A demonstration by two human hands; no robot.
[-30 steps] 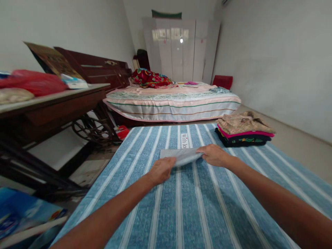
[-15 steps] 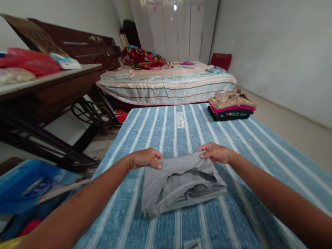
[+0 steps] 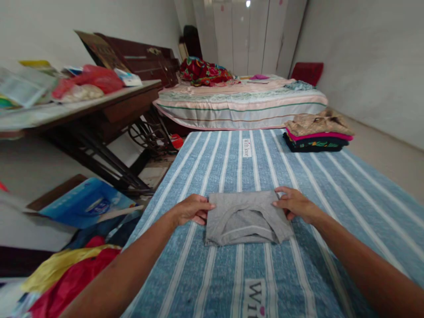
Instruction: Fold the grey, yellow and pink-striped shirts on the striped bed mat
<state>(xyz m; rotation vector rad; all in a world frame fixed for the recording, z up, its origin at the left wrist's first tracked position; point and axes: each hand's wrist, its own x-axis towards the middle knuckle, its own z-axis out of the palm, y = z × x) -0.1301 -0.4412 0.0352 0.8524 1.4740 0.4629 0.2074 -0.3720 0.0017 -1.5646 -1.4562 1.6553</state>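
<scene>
A grey T-shirt (image 3: 247, 201), folded into a flat rectangle with its round neckline toward me, lies on the blue striped bedspread (image 3: 185, 265). My left hand (image 3: 194, 209) pinches its left edge near the far corner, thumb on top. At the far right corner my right hand (image 3: 293, 204) holds the cloth between thumb and fingers; some fingertips are hidden. Beyond, on the right side of the bed, sits a stack of folded clothes (image 3: 318, 132): tan on top, then pink and dark pieces.
A second bed (image 3: 238, 108) with a red floral blanket (image 3: 205, 70) stands beyond. On the left is a table (image 3: 132, 95) with a red plastic bag (image 3: 99, 78) on it. Below lie a blue package (image 3: 89, 203) and loose red and yellow cloth (image 3: 62, 269).
The T-shirt has come down from a raised, tilted position to lie flat on the bedspread. My hands have moved apart to its two sides. The view has swung left.
</scene>
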